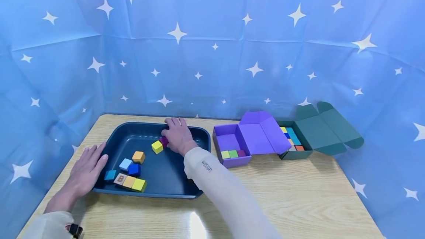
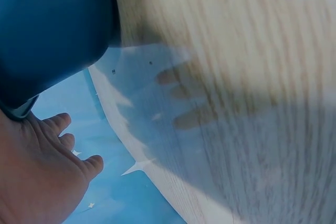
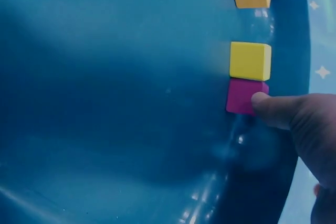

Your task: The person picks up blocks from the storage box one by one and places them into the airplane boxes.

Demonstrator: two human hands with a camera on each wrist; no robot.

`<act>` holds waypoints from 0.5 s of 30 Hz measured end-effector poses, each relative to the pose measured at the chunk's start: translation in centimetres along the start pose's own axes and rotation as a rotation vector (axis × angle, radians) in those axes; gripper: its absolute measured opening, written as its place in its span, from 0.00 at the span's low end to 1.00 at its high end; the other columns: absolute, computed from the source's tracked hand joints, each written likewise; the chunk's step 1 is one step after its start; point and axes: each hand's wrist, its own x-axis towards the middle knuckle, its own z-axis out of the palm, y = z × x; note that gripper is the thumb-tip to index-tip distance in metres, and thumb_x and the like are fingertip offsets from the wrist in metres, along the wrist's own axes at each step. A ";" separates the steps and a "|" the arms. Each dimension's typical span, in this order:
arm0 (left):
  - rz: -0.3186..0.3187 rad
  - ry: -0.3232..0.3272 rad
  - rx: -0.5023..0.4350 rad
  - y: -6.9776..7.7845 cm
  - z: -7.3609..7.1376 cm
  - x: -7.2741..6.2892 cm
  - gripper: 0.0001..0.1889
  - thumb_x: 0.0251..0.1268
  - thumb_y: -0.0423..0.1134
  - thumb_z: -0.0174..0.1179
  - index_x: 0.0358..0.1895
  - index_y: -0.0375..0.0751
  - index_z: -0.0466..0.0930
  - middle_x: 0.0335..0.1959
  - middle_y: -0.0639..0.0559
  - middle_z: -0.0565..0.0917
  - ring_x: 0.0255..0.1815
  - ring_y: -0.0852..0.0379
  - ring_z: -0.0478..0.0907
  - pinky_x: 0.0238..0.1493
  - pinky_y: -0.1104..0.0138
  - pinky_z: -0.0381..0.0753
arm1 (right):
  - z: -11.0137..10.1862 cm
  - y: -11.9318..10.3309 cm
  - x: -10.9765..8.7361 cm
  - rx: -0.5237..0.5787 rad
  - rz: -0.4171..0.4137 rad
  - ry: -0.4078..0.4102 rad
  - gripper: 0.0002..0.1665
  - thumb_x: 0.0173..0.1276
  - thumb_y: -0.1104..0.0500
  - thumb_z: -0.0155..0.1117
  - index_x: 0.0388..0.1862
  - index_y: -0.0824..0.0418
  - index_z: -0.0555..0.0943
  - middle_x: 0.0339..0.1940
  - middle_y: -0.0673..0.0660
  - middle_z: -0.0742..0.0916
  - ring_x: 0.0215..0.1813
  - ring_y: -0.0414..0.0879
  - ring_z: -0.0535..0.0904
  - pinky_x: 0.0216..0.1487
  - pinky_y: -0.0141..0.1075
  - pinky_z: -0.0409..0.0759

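Wooden desk (image 1: 282, 198) bears a tray (image 1: 162, 170), apparently steadied by the left hand (image 1: 87, 171), fingers straight; right hand (image 1: 178, 137), fingers extended, touches a magenta cube (image 3: 241, 96).

Letter "B" on wooden block (image 1: 120, 179); small lettering, apparently "Let'sSlim", on right sleeve (image 1: 229, 196).

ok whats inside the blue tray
Nine blocks show, including a magenta block touched by the right hand. In the head view, that hand and its sleeve hide part of the tray.
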 end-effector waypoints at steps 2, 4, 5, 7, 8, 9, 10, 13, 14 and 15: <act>0.000 -0.004 0.001 0.0 0.0 0.0 0.34 0.80 0.56 0.29 0.79 0.47 0.33 0.76 0.23 0.39 0.76 0.25 0.25 0.67 0.26 0.33 | 0.2 -0.1 0.1 -0.011 -0.007 -0.001 0.25 0.64 0.40 0.66 0.61 0.36 0.79 0.75 0.50 0.66 0.76 0.48 0.57 0.80 0.48 0.53; 0.001 -0.003 0.003 -0.1 0.0 0.0 0.34 0.80 0.56 0.30 0.79 0.46 0.34 0.76 0.23 0.40 0.76 0.25 0.26 0.67 0.27 0.33 | 0.4 -0.2 0.2 -0.017 -0.010 -0.011 0.25 0.64 0.39 0.66 0.61 0.36 0.79 0.75 0.50 0.65 0.76 0.48 0.57 0.80 0.48 0.53; 0.001 -0.003 0.005 -0.1 0.0 0.0 0.34 0.80 0.55 0.30 0.79 0.46 0.34 0.76 0.23 0.40 0.76 0.25 0.26 0.67 0.27 0.33 | 0.4 -0.3 0.3 -0.017 -0.008 -0.017 0.25 0.64 0.39 0.66 0.61 0.36 0.79 0.75 0.50 0.65 0.76 0.48 0.57 0.80 0.48 0.52; -0.001 -0.008 0.004 -0.1 0.0 0.0 0.34 0.80 0.55 0.30 0.79 0.46 0.35 0.76 0.24 0.40 0.76 0.26 0.26 0.67 0.27 0.33 | 0.6 -0.3 0.4 -0.018 -0.006 -0.036 0.25 0.64 0.39 0.65 0.61 0.36 0.78 0.76 0.50 0.63 0.77 0.49 0.55 0.80 0.49 0.51; -0.003 -0.009 0.004 -0.1 0.1 0.0 0.34 0.80 0.56 0.30 0.80 0.46 0.35 0.76 0.24 0.40 0.76 0.26 0.26 0.67 0.27 0.34 | 0.7 -0.3 0.4 -0.018 -0.005 -0.044 0.26 0.64 0.38 0.65 0.61 0.36 0.78 0.77 0.50 0.63 0.77 0.49 0.55 0.80 0.49 0.50; -0.005 -0.009 0.005 -0.1 0.1 0.0 0.34 0.80 0.56 0.30 0.80 0.46 0.35 0.76 0.24 0.40 0.77 0.25 0.27 0.67 0.27 0.34 | 0.8 -0.4 0.4 -0.016 -0.004 -0.049 0.26 0.64 0.38 0.65 0.61 0.35 0.78 0.77 0.50 0.62 0.78 0.49 0.54 0.80 0.49 0.50; -0.006 -0.010 0.006 -0.1 0.1 0.0 0.34 0.79 0.56 0.30 0.80 0.46 0.35 0.76 0.24 0.40 0.76 0.25 0.27 0.67 0.27 0.34 | 0.9 -0.4 0.4 -0.013 -0.003 -0.052 0.26 0.64 0.38 0.65 0.62 0.35 0.77 0.77 0.50 0.62 0.78 0.49 0.54 0.81 0.49 0.50; -0.001 -0.011 0.004 -0.1 0.1 0.0 0.34 0.80 0.56 0.30 0.80 0.46 0.35 0.77 0.24 0.40 0.77 0.26 0.27 0.67 0.27 0.34 | 1.0 -0.5 0.6 -0.008 -0.002 -0.056 0.26 0.64 0.38 0.65 0.61 0.34 0.77 0.78 0.50 0.61 0.79 0.49 0.52 0.81 0.50 0.49; 0.000 -0.010 0.003 -0.1 0.1 0.0 0.34 0.80 0.56 0.30 0.80 0.46 0.35 0.77 0.24 0.40 0.77 0.26 0.27 0.67 0.27 0.34 | 1.0 -0.6 0.6 -0.006 -0.002 -0.057 0.26 0.64 0.38 0.65 0.61 0.34 0.77 0.78 0.50 0.61 0.79 0.49 0.52 0.81 0.50 0.49; 0.002 -0.009 0.003 -0.1 0.0 0.0 0.34 0.80 0.55 0.30 0.80 0.46 0.35 0.76 0.24 0.41 0.77 0.26 0.27 0.67 0.27 0.34 | 1.0 -0.6 0.6 -0.007 -0.004 -0.058 0.25 0.64 0.38 0.65 0.61 0.34 0.78 0.78 0.50 0.61 0.79 0.49 0.52 0.81 0.50 0.48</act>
